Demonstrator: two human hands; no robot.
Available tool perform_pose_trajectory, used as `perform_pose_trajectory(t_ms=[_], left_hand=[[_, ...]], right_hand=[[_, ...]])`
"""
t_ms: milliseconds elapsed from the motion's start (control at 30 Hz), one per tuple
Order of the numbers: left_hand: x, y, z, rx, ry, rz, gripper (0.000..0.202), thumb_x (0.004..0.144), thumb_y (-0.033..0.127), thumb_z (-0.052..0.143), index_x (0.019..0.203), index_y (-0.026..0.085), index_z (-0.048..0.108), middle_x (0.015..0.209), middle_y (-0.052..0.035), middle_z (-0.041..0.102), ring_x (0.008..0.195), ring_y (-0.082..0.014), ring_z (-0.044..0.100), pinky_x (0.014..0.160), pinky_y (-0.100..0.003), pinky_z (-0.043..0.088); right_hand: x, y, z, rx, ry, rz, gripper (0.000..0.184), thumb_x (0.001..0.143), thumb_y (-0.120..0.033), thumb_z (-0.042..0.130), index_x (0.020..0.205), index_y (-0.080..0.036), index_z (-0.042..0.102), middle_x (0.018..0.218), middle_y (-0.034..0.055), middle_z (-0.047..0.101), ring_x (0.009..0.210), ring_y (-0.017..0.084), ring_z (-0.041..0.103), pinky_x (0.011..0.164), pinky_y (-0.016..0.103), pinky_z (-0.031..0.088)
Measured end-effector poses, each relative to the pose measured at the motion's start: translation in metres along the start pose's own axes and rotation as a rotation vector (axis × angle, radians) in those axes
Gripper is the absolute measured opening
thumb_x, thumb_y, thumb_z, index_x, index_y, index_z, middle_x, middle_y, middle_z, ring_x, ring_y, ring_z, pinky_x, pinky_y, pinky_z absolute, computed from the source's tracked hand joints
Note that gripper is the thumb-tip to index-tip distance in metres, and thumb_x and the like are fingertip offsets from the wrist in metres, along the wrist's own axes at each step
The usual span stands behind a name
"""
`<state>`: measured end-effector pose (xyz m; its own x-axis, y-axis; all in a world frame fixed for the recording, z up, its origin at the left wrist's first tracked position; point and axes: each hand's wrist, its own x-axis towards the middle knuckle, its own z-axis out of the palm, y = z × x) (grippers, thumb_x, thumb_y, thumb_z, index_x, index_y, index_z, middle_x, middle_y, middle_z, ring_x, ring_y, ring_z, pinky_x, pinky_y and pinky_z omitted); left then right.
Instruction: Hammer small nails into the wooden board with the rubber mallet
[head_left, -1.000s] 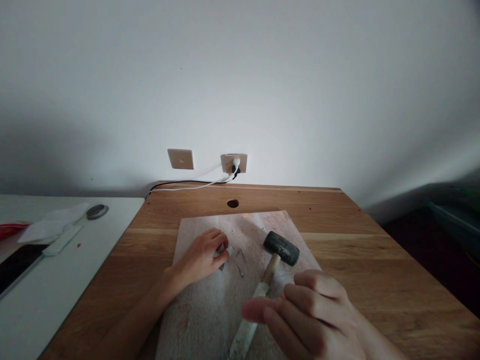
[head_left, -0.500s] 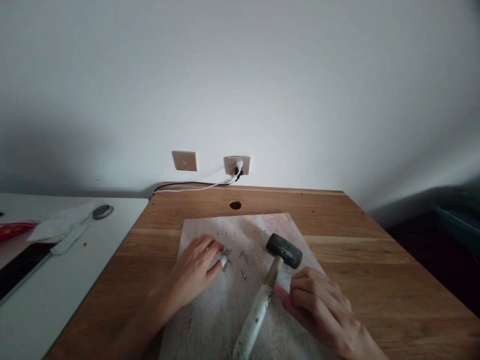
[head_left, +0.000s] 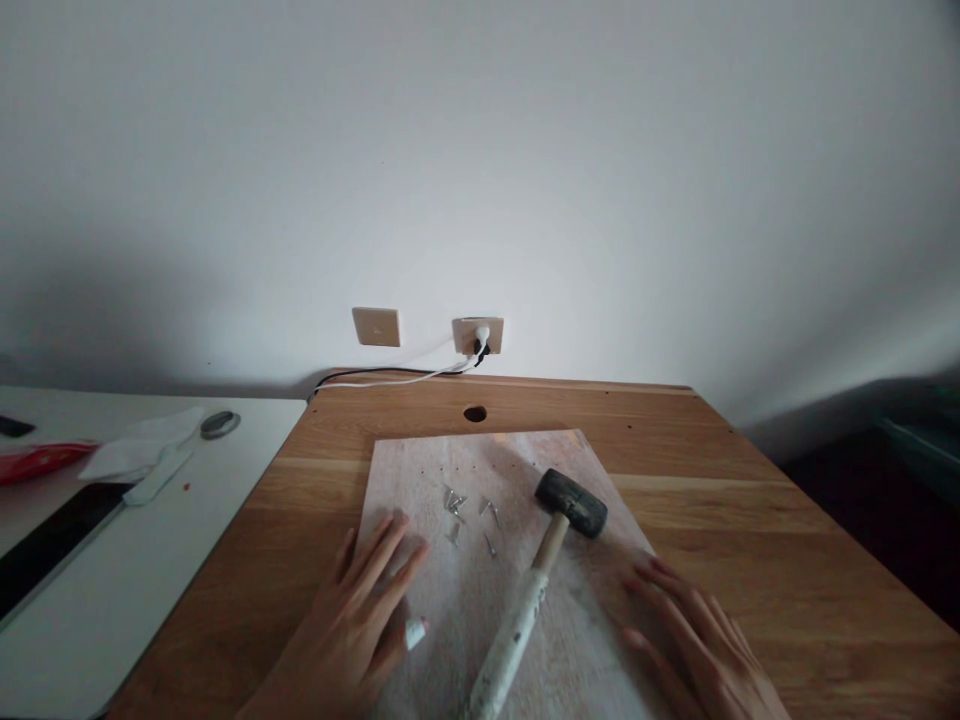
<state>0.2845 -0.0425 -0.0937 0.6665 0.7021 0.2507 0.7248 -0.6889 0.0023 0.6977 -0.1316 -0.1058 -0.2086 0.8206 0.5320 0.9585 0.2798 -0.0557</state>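
A pale, worn board (head_left: 450, 640) lies on the wooden table. Across it rests a rubber mallet (head_left: 571, 502) with a black head and a white-wrapped handle running toward me. Several loose nails (head_left: 454, 503) are scattered on the board left of the mallet head. My left hand (head_left: 367, 610) is spread over the board's left edge, its thumb bearing a white wrap, and holds nothing. By the board's right edge, my right hand (head_left: 694, 635) has its fingers stretched out, slightly blurred, with nothing in it. A row of small holes crosses the board's far part.
The wooden table (head_left: 750, 540) has a round hole near the wall. Cables run to a wall socket (head_left: 480, 336). On a white table (head_left: 150, 560) at the left lie a dark-screened device (head_left: 64, 535), white paper (head_left: 142, 445), a red item (head_left: 45, 460) and a tape roll (head_left: 220, 424).
My left hand has drawn back from the nails toward me and opened flat. My right hand has moved right, away from the mallet handle, and its fingers have uncurled.
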Motion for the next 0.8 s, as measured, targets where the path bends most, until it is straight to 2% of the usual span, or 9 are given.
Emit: perform_pose_trajectory(t_ms=[100, 267, 333, 467, 600, 700, 800], left_hand=[[0.004, 0.000, -0.003, 0.008, -0.005, -0.020, 0.056, 0.098, 0.034, 0.057, 0.154, 0.031, 0.050, 0.164, -0.0073, 0.044, 0.147, -0.0336, 0.047, 0.118, -0.057, 0.043], [0.003, -0.005, 0.002, 0.013, 0.001, -0.073, 0.055, 0.099, 0.039, 0.056, 0.153, 0.034, 0.050, 0.162, -0.0057, 0.047, 0.146, -0.0336, 0.047, 0.122, -0.061, 0.036], [-0.002, -0.010, 0.004, 0.029, 0.007, -0.124, 0.053, 0.100, 0.040, 0.053, 0.153, 0.034, 0.051, 0.161, -0.0062, 0.049, 0.146, -0.0337, 0.048, 0.120, -0.063, 0.037], [-0.018, -0.031, 0.005, 0.038, 0.015, -0.238, 0.049, 0.102, 0.038, 0.047, 0.151, 0.034, 0.054, 0.159, -0.0061, 0.051, 0.144, -0.0310, 0.050, 0.116, -0.055, 0.046], [-0.035, -0.056, -0.002, 0.018, 0.069, -0.308, 0.048, 0.101, 0.036, 0.046, 0.147, 0.027, 0.059, 0.157, -0.0072, 0.054, 0.141, -0.0280, 0.054, 0.114, -0.044, 0.050], [-0.044, -0.075, -0.007, 0.005, 0.082, -0.307, 0.047, 0.100, 0.037, 0.049, 0.145, 0.027, 0.059, 0.153, -0.0065, 0.057, 0.142, -0.0281, 0.053, 0.119, -0.047, 0.045], [-0.049, -0.093, -0.010, -0.015, 0.115, -0.339, 0.045, 0.101, 0.036, 0.047, 0.143, 0.025, 0.059, 0.152, -0.0085, 0.058, 0.144, -0.0284, 0.050, 0.122, -0.049, 0.042]], right_hand=[[-0.005, 0.002, 0.004, 0.020, -0.032, -0.030, 0.042, 0.103, -0.051, 0.054, 0.130, -0.024, 0.068, 0.129, 0.0099, 0.074, 0.120, 0.029, 0.071, 0.092, 0.037, 0.063], [-0.001, -0.012, 0.004, 0.015, -0.010, -0.011, 0.048, 0.101, -0.056, 0.056, 0.130, -0.020, 0.069, 0.129, 0.0128, 0.074, 0.118, 0.032, 0.072, 0.092, 0.042, 0.065], [0.003, -0.021, 0.006, 0.026, -0.024, -0.034, 0.050, 0.100, -0.056, 0.057, 0.133, -0.019, 0.067, 0.132, 0.0133, 0.073, 0.120, 0.032, 0.071, 0.092, 0.042, 0.066], [0.016, -0.046, 0.014, 0.036, -0.033, -0.093, 0.058, 0.097, -0.055, 0.062, 0.140, -0.015, 0.065, 0.140, 0.0162, 0.069, 0.126, 0.036, 0.068, 0.092, 0.046, 0.066], [0.037, -0.074, 0.022, 0.025, -0.037, -0.117, 0.055, 0.095, -0.056, 0.064, 0.129, -0.014, 0.073, 0.135, 0.0161, 0.073, 0.122, 0.035, 0.071, 0.089, 0.044, 0.068], [0.051, -0.094, 0.028, 0.036, -0.082, -0.172, 0.055, 0.095, -0.057, 0.064, 0.125, -0.013, 0.076, 0.133, 0.0169, 0.073, 0.120, 0.036, 0.072, 0.087, 0.045, 0.069], [0.060, -0.112, 0.036, 0.096, -0.112, -0.194, 0.059, 0.094, -0.058, 0.065, 0.129, -0.011, 0.074, 0.137, 0.0184, 0.070, 0.124, 0.040, 0.069, 0.090, 0.048, 0.068]])
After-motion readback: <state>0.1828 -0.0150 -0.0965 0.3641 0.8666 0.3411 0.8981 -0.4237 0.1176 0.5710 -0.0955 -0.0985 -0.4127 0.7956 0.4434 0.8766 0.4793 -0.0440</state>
